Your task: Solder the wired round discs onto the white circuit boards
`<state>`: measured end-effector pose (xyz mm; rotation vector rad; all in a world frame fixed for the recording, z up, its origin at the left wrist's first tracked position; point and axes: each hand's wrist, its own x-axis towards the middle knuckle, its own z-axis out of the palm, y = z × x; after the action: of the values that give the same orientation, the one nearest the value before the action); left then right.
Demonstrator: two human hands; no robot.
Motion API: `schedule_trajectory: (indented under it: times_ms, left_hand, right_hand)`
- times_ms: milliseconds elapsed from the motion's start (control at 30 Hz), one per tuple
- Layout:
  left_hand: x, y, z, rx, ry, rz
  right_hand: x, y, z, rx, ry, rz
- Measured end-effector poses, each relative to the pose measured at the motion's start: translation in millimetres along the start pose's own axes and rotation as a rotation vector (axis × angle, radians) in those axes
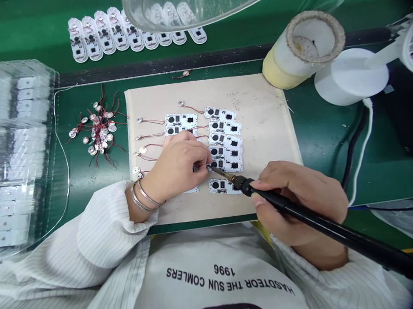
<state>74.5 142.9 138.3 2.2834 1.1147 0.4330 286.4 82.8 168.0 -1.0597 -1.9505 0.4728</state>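
Soldering iron [314,220] was gripped like a pen in the right hand [297,200], its tip at the edge of a white circuit board [226,164] on a beige mat [264,116]. The left hand [174,166] was pinched narrowly at that board; any held item was too hidden to identify. A clear plastic tray [24,64] held white boards [29,110], and wired metal discs [99,130] lay heaped on the table [324,147].

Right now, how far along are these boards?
Looks done: the clear-cased modules lined up at the top, and wired discs on the upper-left boards. In hand: the right hand holds a soldering iron to a board; the left hand is against it. Left: the loose wired-disc pile.
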Motion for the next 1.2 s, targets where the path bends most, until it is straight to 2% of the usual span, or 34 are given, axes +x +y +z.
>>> schedule_trajectory:
  times_ms: [533, 667, 733, 867, 1033, 1200]
  left_hand:
    - [1.0, 1.7, 2.1, -0.011, 0.024, -0.033]
    - [1.4, 3.5, 1.6, -0.001, 0.017, -0.049]
    - [1.6, 3.5, 1.8, 0.0, 0.018, -0.044]
    - [1.1, 1.2, 2.9, 0.008, 0.019, -0.014]
    - [-4.2, 1.5, -3.6, 0.091, -0.014, 0.024]
    - [-7.2, 8.8, -13.7, 0.234, 0.057, 0.043]
  right_hand:
    - [1.4, 1.2, 1.6, -0.013, 0.014, -0.04]
    - [0.9, -5.0, -6.1, -0.005, 0.007, 0.024]
    - [-0.3, -7.0, -10.6, -0.02, 0.04, 0.073]
    - [-3.4, -3.7, -15.0, 0.03, 0.13, 0.084]
    - [-0.2, 3.5, -17.5, 0.063, 0.249, -0.021]
    - [1.6, 14.1, -25.6, 0.057, 0.288, -0.101]
